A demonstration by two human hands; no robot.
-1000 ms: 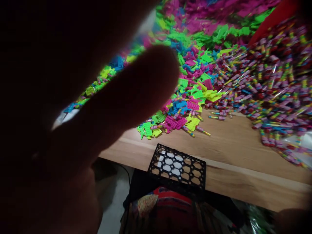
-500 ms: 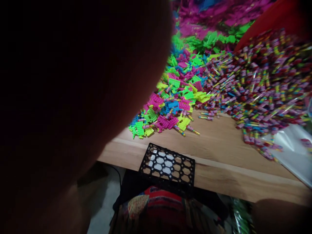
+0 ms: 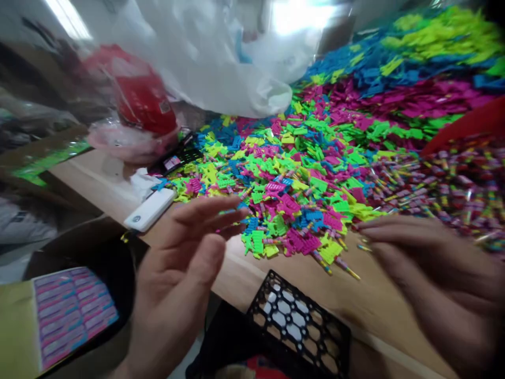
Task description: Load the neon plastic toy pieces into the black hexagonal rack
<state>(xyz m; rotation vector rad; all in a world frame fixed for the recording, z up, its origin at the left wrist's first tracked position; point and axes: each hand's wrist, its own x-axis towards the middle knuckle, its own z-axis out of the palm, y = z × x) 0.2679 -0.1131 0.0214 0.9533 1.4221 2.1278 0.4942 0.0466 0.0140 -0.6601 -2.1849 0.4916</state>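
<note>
Heaps of neon plastic pieces [image 3: 292,210] and striped sticks [image 3: 445,184] covered the wooden table [image 3: 374,305] (plenty lay there); left hand [image 3: 181,263] spread open, empty; right hand [image 3: 426,258] blurred, its grip unclear.

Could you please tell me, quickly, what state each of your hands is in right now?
Left hand: open, fingers spread, holding nothing visible.
Right hand: open, fingers loosely extended, slightly blurred, holding nothing visible.
</note>
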